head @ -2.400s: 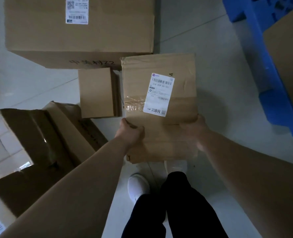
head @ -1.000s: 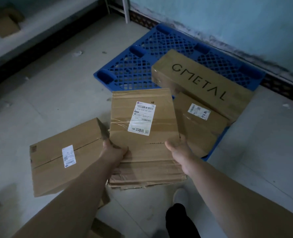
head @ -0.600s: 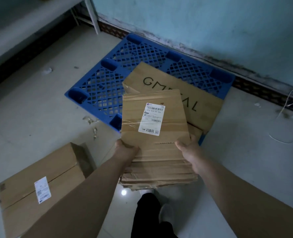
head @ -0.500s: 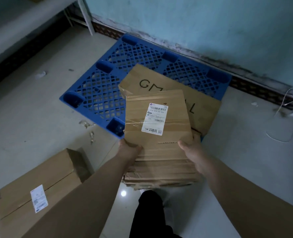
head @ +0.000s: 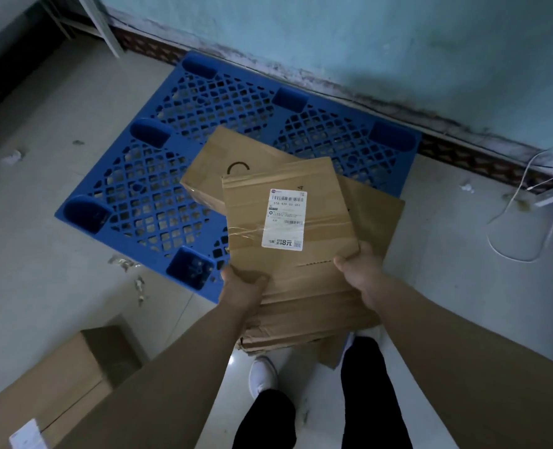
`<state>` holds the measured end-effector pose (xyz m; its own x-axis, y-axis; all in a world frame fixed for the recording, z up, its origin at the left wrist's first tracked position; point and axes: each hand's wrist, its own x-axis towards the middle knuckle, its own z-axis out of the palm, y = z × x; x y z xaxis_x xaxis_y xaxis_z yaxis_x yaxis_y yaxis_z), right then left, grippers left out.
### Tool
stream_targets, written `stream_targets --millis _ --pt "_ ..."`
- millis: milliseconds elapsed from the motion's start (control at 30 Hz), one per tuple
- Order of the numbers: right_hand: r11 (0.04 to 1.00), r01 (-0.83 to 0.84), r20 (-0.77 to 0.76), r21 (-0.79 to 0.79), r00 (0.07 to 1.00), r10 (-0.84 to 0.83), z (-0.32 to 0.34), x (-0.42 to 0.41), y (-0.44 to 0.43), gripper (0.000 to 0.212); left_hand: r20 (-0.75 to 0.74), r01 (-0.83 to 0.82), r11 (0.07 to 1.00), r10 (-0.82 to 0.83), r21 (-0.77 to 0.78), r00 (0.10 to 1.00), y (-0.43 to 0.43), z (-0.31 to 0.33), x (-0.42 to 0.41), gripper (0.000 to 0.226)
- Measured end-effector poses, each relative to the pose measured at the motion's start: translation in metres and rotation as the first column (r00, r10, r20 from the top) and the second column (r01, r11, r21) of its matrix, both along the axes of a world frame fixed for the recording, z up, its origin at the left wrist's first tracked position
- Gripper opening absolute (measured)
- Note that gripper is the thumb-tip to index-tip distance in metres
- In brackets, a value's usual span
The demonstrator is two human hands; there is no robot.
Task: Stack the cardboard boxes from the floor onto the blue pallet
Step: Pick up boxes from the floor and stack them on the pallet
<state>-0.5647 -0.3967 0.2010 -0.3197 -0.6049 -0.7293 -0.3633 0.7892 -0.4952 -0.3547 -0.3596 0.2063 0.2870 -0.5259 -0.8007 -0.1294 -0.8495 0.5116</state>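
I hold a cardboard box (head: 314, 264) with a white shipping label in the air, over the near right part of the blue pallet (head: 158, 176). My left hand (head: 241, 286) grips its near left corner and my right hand (head: 362, 270) grips its near right edge. A long flat cardboard box (head: 223, 163) with black lettering lies on the pallet beneath it, mostly hidden by the held box.
Another cardboard box (head: 58, 390) with a label sits on the floor at the lower left. The pale blue wall (head: 365, 43) runs behind the pallet. A white cable (head: 511, 234) lies on the floor at right. Paper scraps litter the tiles left of the pallet.
I have stepped closer to the pallet, carrying the labelled box forward so it now covers most of the lettered box. Both hands keep the same grip.
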Motion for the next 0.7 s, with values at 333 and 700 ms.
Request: stream_targets --millis 333,700 --pt "0.996 -0.087 -0.042 0.032 0.995 0.088 -0.058 -0.109 -0.119 0.065 -0.012 -0.072 0.997 0.072 0.016 0.997 -0.093 -0.051 -0.119 0.081" --pt "0.982 -0.187 -0.127 -0.012 0.975 0.184 -0.111 -0.161 -0.182 0.055 0.113 -0.12 0.991 0.126 -0.057 0.986 -0.13 -0.101 -0.189 0.072"
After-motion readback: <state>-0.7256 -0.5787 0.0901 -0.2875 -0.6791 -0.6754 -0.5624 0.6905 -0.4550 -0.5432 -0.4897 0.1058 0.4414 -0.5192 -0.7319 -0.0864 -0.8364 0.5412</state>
